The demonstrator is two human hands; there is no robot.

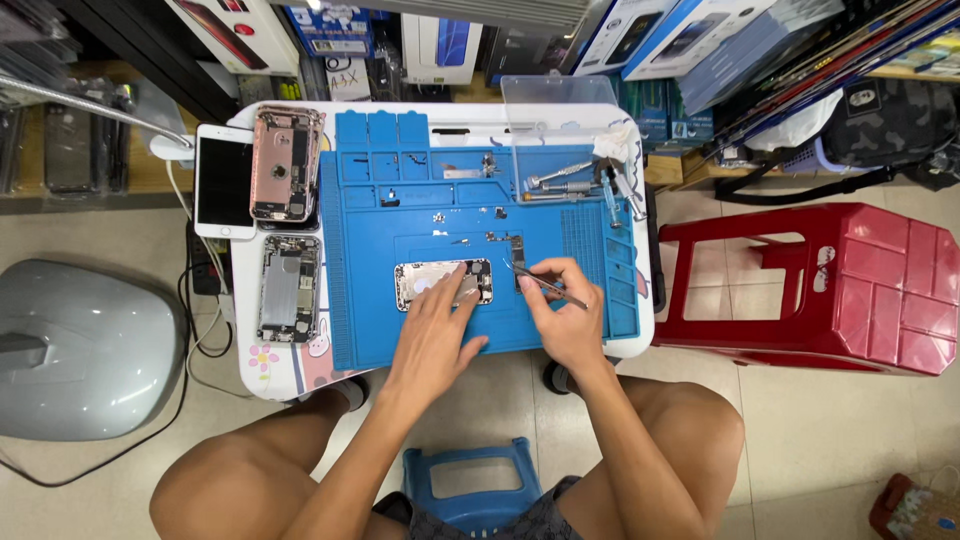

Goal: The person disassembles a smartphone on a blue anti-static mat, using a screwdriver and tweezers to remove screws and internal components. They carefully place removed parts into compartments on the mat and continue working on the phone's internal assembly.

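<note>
Phone chassis point(443, 283), opened near the blue mat's point(360, 300) front edge, lies pinned under your flat, open left hand point(440, 325) while your right hand point(565, 315) pinches tweezers point(548, 284), seemingly mid-disassembly; steady placement matters.

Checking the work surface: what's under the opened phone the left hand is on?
The opened phone lies on the blue mat. The left hand covers its right part, so that portion is hidden.

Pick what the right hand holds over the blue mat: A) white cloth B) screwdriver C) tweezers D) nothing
C: the right hand pinches slim metal tweezers, tips aimed at a small part beside the opened phone, which the left hand steadies on the blue mat.
</note>
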